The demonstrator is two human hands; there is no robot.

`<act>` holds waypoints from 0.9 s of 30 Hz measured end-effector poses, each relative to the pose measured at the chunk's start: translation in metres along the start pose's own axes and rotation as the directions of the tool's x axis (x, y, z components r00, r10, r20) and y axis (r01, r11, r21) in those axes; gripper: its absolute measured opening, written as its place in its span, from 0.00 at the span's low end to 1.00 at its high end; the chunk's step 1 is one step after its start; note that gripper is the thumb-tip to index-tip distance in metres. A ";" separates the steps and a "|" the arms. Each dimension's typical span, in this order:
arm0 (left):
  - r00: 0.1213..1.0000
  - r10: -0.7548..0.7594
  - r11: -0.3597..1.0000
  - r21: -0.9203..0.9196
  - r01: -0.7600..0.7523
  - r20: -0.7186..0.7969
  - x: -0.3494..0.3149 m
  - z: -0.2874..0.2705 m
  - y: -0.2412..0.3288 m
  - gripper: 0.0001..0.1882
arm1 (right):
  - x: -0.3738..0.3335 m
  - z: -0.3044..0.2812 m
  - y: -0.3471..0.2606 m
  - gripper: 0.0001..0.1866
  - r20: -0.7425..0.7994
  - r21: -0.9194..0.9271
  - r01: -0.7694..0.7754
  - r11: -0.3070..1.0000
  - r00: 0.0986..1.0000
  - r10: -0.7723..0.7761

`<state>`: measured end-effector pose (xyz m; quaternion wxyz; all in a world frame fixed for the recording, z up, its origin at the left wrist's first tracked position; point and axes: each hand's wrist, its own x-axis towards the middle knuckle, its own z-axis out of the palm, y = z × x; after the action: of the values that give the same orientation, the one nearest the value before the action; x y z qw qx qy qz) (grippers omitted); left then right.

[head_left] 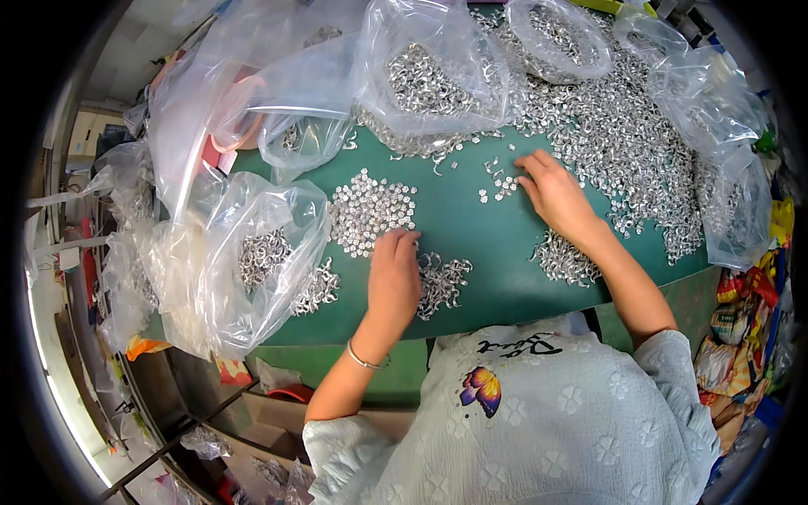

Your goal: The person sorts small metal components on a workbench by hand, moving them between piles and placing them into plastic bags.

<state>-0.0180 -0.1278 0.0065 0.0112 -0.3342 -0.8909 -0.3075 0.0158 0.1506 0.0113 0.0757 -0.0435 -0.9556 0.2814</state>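
Note:
My left hand point(394, 273) rests at the lower edge of a pile of small silver flower-shaped pieces point(368, 210). Its fingers are bent and close together; whatever they pinch is hidden beneath them. Just right of that hand lies a small heap of curved silver metal pieces point(443, 284). My right hand point(555, 198) is further right, its fingers loosely bent and the thumb apart, beside a few scattered flower-shaped pieces point(505, 187). Under the right wrist sits another heap of curved pieces point(566, 259).
The green tabletop point(484, 244) carries a broad spread of curved metal pieces point(623, 135) at the far right. Clear plastic bags of pieces stand at the back point(433, 76) and on the left point(265, 261). Colourful packages point(730, 324) are stacked beyond the right edge.

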 end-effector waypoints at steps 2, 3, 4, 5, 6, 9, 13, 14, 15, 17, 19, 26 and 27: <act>1.000 -0.009 1.000 0.012 0.009 0.013 -0.012 0.003 0.006 0.19 | -0.004 0.003 -0.006 0.11 0.077 -0.015 -0.017 1.000 0.997 0.018; 1.000 -0.008 1.000 0.016 0.007 0.016 -0.015 0.003 0.009 0.20 | -0.006 0.007 -0.008 0.11 0.082 -0.002 -0.011 1.000 0.997 0.011; 1.000 -0.005 1.000 0.019 0.005 0.020 -0.018 0.004 0.012 0.21 | -0.008 0.009 -0.010 0.11 0.088 0.010 -0.006 1.000 0.996 0.005; 0.999 0.006 1.000 0.005 -0.006 0.033 -0.021 0.006 0.013 0.23 | -0.009 0.008 -0.013 0.12 0.113 0.021 -0.007 1.000 0.994 0.004; 0.999 0.003 1.000 -0.016 -0.003 0.043 -0.023 0.006 0.016 0.24 | -0.008 0.008 -0.014 0.12 0.115 0.043 -0.015 0.999 0.993 0.010; 0.997 -0.023 0.992 -0.124 0.031 0.070 -0.028 0.005 0.021 0.26 | -0.009 0.008 -0.014 0.12 0.108 0.069 -0.029 0.997 0.994 0.022; 0.998 -0.065 0.989 -0.131 0.063 -0.012 -0.031 0.009 0.022 0.27 | -0.010 0.015 -0.016 0.14 0.099 0.066 -0.008 0.998 0.995 0.002; 0.999 -0.045 0.993 -0.111 0.047 0.017 -0.033 0.011 0.022 0.26 | -0.011 0.019 -0.019 0.14 0.106 0.080 -0.002 0.997 0.994 -0.007; 0.999 -0.025 0.995 -0.092 0.029 0.045 -0.035 0.013 0.023 0.26 | -0.012 0.022 -0.022 0.15 0.118 0.097 -0.002 0.995 0.993 -0.009; 0.998 -0.017 0.994 -0.111 0.023 0.056 -0.037 0.014 0.025 0.24 | -0.015 0.028 -0.031 0.15 0.141 0.131 -0.005 0.991 0.990 -0.014; 0.998 -0.035 0.988 -0.151 0.043 0.054 -0.038 0.014 0.026 0.22 | -0.017 0.032 -0.037 0.16 0.126 0.197 0.056 0.979 0.989 -0.082; 0.999 -0.006 0.994 -0.106 0.009 0.032 -0.040 0.011 0.026 0.19 | -0.010 0.030 -0.030 0.17 0.082 0.205 0.025 0.978 0.996 -0.043; 0.999 0.003 0.995 -0.098 0.003 0.054 -0.041 0.013 0.026 0.19 | -0.011 0.032 -0.033 0.17 0.106 0.213 0.027 0.977 0.993 -0.050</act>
<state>0.0323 -0.1298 0.0008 -0.0291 -0.3425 -0.8747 -0.3416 0.0199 0.1043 0.0018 0.0323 -0.0010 -0.9237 0.3818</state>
